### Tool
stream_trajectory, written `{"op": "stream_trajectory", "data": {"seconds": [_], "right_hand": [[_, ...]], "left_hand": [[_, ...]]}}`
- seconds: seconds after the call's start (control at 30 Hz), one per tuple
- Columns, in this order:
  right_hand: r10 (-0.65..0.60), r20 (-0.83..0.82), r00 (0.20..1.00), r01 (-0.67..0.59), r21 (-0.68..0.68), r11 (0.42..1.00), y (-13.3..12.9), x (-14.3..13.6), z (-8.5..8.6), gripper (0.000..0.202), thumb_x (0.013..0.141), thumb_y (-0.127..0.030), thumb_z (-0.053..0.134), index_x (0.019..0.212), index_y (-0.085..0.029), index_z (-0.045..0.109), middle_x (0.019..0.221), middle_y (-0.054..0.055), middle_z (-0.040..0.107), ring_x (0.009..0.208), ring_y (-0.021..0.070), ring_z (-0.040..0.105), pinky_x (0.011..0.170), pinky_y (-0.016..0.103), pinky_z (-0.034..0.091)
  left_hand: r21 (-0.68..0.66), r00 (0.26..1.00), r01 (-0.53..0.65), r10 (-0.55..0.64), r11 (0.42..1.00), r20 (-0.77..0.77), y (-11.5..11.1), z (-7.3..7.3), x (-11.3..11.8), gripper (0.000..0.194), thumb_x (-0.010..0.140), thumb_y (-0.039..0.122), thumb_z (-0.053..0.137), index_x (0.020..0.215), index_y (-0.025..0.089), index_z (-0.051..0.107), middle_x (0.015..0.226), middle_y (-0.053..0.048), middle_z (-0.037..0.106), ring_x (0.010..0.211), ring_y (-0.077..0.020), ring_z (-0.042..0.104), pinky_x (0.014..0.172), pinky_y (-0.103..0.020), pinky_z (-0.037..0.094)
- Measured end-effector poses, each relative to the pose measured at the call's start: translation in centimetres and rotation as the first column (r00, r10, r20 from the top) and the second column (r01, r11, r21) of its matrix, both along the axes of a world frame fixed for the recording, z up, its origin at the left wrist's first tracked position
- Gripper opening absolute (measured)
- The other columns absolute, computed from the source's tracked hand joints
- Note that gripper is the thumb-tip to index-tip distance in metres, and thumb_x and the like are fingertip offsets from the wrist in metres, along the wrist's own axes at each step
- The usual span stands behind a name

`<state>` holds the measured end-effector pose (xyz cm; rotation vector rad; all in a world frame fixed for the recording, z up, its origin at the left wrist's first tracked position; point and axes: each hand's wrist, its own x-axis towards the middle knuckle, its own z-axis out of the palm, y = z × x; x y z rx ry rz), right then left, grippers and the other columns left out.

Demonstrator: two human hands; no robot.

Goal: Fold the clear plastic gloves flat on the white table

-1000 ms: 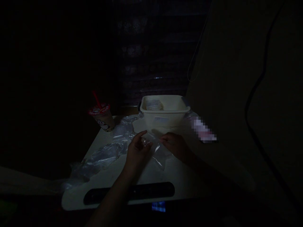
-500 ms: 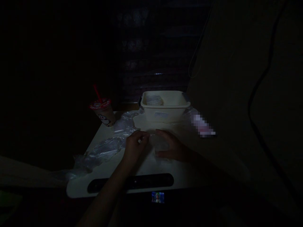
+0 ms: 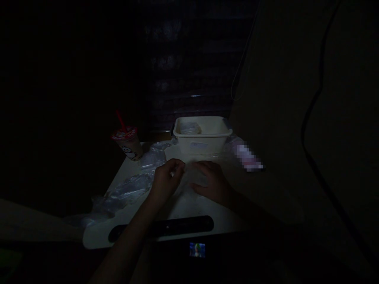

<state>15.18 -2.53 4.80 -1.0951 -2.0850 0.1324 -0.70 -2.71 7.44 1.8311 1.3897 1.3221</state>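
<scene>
Over the middle of the white table (image 3: 189,211), my left hand (image 3: 167,177) is closed in a pinch, thumb against the curled fingers. A thin, see-through piece of plastic (image 3: 189,177) shows faintly between my hands and seems to run from that pinch; the dim light hides its outline. Facing it, my right hand (image 3: 214,183) has its thumb and fingers apart, slightly blurred, beside the plastic. Crumpled clear plastic bags (image 3: 130,189) lie left of my left hand. Beyond both hands stands a cream plastic bin (image 3: 204,146) with clear plastic packets (image 3: 190,128) inside.
A lidded drink cup (image 3: 130,150) with a red straw stands at the table's far left. A pixelated pinkish item (image 3: 247,157) lies right of the bin. The long dark slot (image 3: 183,227) runs along the near edge, with a small lit screen (image 3: 197,249) below. A dark cable (image 3: 304,134) hangs at right.
The view has shifted slightly. My right hand's fingers have moved a little, and the clear plastic between the hands has changed shape. My left hand keeps its pinch.
</scene>
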Motion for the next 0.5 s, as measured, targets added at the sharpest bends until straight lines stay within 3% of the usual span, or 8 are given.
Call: {"op": "stream_trajectory", "data": {"seconds": [0.13, 0.2, 0.3, 0.37, 0.5], "right_hand": [[-0.034, -0.004, 0.999, 0.034, -0.087, 0.996, 0.6, -0.1, 0.2, 0.017, 0.065, -0.016, 0.054, 0.081, -0.019, 0.059, 0.08, 0.004, 0.064, 0.075, 0.0171, 0.057, 0.071, 0.031, 0.041], [-0.068, -0.043, 0.997, 0.065, -0.061, 0.996, 0.5, 0.1, 0.4, 0.017, 0.066, -0.014, 0.051, 0.08, -0.019, 0.058, 0.079, 0.005, 0.064, 0.075, 0.0169, 0.057, 0.071, 0.03, 0.041], [-0.079, -0.092, 0.993, 0.08, 0.01, 0.997, -0.4, 0.0, 0.8, 0.029, 0.064, -0.025, 0.057, 0.092, -0.018, 0.055, 0.089, 0.007, 0.061, 0.083, 0.0195, 0.055, 0.075, 0.033, 0.039], [-0.064, -0.079, 0.995, 0.064, 0.0, 0.998, -0.9, -0.4, 1.0, 0.035, 0.062, -0.032, 0.059, 0.095, -0.019, 0.054, 0.091, 0.007, 0.061, 0.085, 0.0202, 0.054, 0.075, 0.035, 0.038], [-0.132, 0.021, 0.991, 0.133, -0.065, 0.989, -0.2, -0.8, 0.8, 0.012, 0.068, -0.021, 0.053, 0.077, -0.02, 0.06, 0.077, 0.003, 0.064, 0.074, 0.018, 0.057, 0.072, 0.033, 0.038]], "left_hand": [[-0.007, 0.999, -0.001, 0.001, 1.0, 0.039, -0.2, 0.5, -0.2, 0.008, 0.068, 0.024, 0.051, 0.066, 0.017, 0.055, 0.052, 0.004, 0.053, 0.049, -0.0099, 0.049, 0.052, -0.02, 0.036], [-0.01, 0.996, -0.031, 0.031, 0.999, 0.082, -0.3, 1.0, -0.5, 0.008, 0.067, 0.024, 0.051, 0.064, 0.017, 0.054, 0.05, 0.004, 0.051, 0.047, -0.0092, 0.048, 0.05, -0.019, 0.035], [-0.029, 0.992, -0.047, 0.05, 0.998, 0.115, -0.5, 1.6, -0.6, 0.008, 0.066, 0.023, 0.051, 0.063, 0.017, 0.054, 0.049, 0.004, 0.05, 0.046, -0.0087, 0.046, 0.048, -0.019, 0.034], [-0.047, 0.993, -0.001, 0.006, 0.999, 0.121, -0.7, 1.8, -0.3, 0.009, 0.066, 0.025, 0.052, 0.063, 0.016, 0.055, 0.049, 0.004, 0.049, 0.046, -0.0084, 0.045, 0.048, -0.019, 0.034], [-0.106, 0.978, 0.135, -0.116, 0.985, 0.172, -1.1, 2.1, -0.1, 0.013, 0.066, 0.029, 0.054, 0.062, 0.016, 0.056, 0.048, 0.005, 0.048, 0.044, -0.0074, 0.043, 0.045, -0.019, 0.033]]}}
